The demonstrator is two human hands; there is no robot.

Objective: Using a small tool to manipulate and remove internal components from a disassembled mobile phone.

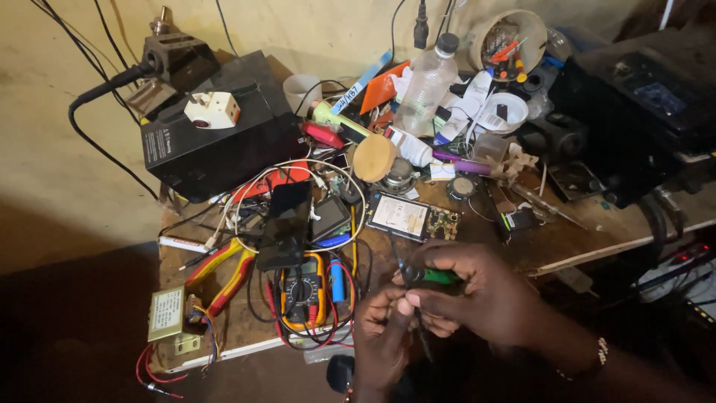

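Observation:
My right hand [477, 287] is closed around a small tool with a green handle [441, 277], held over the front edge of the cluttered wooden bench [567, 239]. My left hand [384, 328] comes up from below and pinches the dark tip of that tool together with the right fingers. What sits between the fingertips is too small and dark to tell. Just beyond the hands lies an opened device with a white label and bare circuit board [412, 217]. A bracelet shows on my right wrist.
An orange multimeter [302, 291] with red and black leads and a blue cell [337, 280] lie left of the hands. Pliers with red-yellow handles [227, 276], a small transformer [165, 313], a black box [216, 134], a clear bottle [425, 86] and a black machine [634, 104] crowd the bench.

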